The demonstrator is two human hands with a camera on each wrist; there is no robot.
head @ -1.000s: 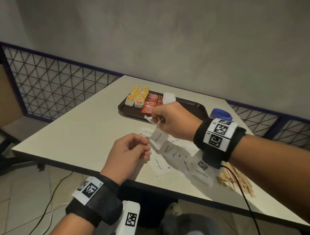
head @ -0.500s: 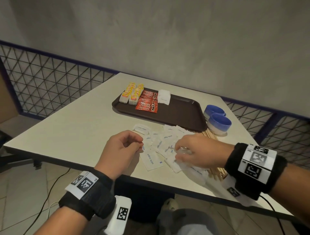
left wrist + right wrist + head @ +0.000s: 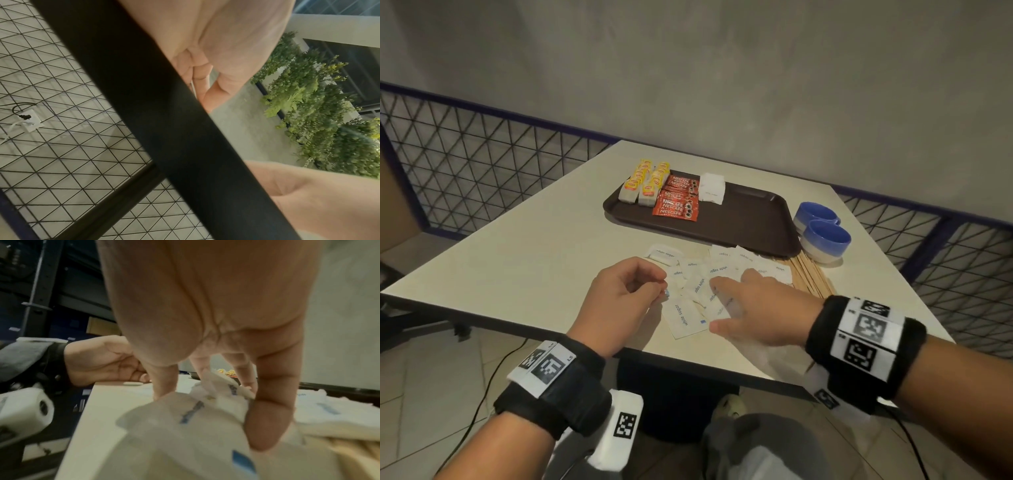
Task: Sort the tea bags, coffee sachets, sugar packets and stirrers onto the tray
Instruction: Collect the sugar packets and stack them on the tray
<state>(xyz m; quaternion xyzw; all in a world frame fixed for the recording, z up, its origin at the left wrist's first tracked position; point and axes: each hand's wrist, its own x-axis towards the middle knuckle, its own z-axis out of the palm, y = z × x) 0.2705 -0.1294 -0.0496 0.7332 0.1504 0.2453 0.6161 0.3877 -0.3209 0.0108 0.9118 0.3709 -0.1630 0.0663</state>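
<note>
Sugar packets lie scattered on the table in front of the tray. My right hand is spread over them, fingers straight, pressing the paper. My left hand sits curled at the table edge; I cannot tell whether it pinches a packet. Tea bags, coffee sachets and some sugar are already on the tray, stirrers beside it.

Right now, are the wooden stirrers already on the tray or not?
Not on it. The wooden stirrers lie on the table, beside the near right corner of the tray, partly under the sugar packets.
</note>
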